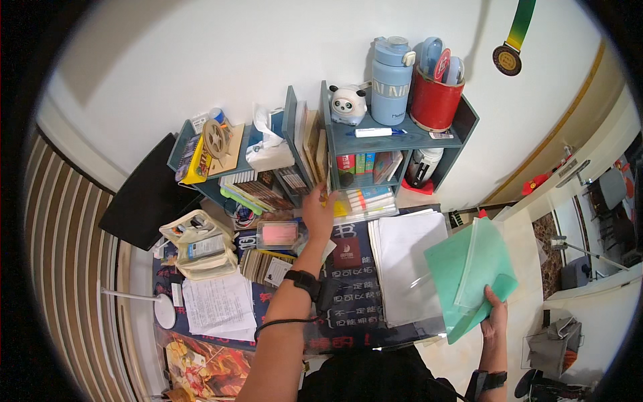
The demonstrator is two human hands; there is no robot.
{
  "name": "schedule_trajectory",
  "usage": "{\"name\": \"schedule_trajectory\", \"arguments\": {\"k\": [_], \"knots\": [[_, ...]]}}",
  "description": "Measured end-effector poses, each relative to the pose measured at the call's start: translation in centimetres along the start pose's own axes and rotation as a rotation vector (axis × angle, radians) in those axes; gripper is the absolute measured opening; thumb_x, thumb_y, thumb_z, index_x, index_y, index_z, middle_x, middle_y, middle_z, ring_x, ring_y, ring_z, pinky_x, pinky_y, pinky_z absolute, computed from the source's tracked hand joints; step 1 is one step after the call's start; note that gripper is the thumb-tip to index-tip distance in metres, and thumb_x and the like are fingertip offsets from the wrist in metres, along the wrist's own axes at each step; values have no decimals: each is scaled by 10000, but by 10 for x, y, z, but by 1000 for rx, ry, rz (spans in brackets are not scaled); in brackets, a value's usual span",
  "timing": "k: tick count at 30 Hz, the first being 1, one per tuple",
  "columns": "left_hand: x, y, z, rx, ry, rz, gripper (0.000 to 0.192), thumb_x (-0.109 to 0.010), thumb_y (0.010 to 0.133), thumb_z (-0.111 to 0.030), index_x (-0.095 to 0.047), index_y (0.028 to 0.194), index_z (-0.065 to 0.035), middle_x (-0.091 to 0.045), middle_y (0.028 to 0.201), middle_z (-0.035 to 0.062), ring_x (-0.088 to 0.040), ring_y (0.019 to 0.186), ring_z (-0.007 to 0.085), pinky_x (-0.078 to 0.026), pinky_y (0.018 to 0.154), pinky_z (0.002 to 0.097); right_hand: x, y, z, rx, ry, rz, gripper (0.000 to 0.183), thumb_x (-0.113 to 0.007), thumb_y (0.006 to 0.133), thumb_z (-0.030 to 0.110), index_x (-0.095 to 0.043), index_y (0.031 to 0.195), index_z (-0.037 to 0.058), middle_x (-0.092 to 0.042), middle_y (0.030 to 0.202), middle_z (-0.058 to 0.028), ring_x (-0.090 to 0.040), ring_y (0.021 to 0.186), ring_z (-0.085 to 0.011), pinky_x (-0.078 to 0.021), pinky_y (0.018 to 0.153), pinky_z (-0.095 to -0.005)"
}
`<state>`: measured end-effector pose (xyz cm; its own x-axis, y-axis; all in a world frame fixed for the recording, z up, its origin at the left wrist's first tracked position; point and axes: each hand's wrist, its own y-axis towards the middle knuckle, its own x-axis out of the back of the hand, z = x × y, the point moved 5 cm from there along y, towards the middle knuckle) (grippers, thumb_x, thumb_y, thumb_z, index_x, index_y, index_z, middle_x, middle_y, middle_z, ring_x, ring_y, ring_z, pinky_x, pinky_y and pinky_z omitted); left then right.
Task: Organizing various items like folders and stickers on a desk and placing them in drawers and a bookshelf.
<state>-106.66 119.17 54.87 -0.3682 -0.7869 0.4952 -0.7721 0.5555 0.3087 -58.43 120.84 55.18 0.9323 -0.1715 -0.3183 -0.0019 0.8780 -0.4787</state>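
My right hand (495, 314) grips the lower edge of a green zip document pouch (469, 274), which is tilted and folded over at its bottom right corner. My left hand (318, 210) reaches across the desk to the foot of several upright books (311, 140) in the shelf's middle gap. Its fingertips are at a thin edge beside a yellow item (341, 207); whether they grip anything is hard to tell. Below the pouch's left side lies a stack of white paper (409, 266). A dark red booklet (347, 252) rests right of my left forearm.
A blue-grey desktop shelf (392, 136) bears a blue bottle (390, 83), a red pen pot (437, 103) and a panda figure (347, 105). To the left are a cream pencil case (198, 246), a clear box with pink contents (278, 234), handwritten sheets (219, 307) and a white lamp (165, 311).
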Motion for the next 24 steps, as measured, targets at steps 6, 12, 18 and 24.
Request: {"name": "schedule_trajectory", "arguments": {"k": [6,12,18,24], "knots": [[-5,2,10,-202,-133,16,365,-671,790,-163,-583,1118,-30,-624,999,155,-591,889,265,-473,732,333,2,-1,1,-4,0,-8,444,-599,827,34,-420,1234,22,-528,1133,-92,-527,1031,-246,-435,918,-394],[4,5,13,-102,-175,5,211,-652,786,-113,-601,958,-2,-616,874,138,-614,783,232,-481,684,309,7,0,0,-5,6,-2,455,-613,824,50,-419,1234,20,-529,1131,-96,-526,1029,-249,-435,915,-397],[29,-55,-13,-179,-169,-134,122,-658,736,-60,-548,778,-28,-533,700,79,-573,652,190,-466,617,293,-5,-7,10,18,26,-51,452,-621,818,50,-421,1220,-5,-535,1108,-102,-537,1006,-237,-455,878,-380],[-51,-67,-71,-435,-55,197,122,-634,729,-65,-515,748,-48,-509,692,89,-534,597,241,-439,553,348,5,-1,7,1,51,-57,427,-616,819,39,-434,1202,-20,-545,1086,-100,-555,972,-223,-471,846,-368]]}}
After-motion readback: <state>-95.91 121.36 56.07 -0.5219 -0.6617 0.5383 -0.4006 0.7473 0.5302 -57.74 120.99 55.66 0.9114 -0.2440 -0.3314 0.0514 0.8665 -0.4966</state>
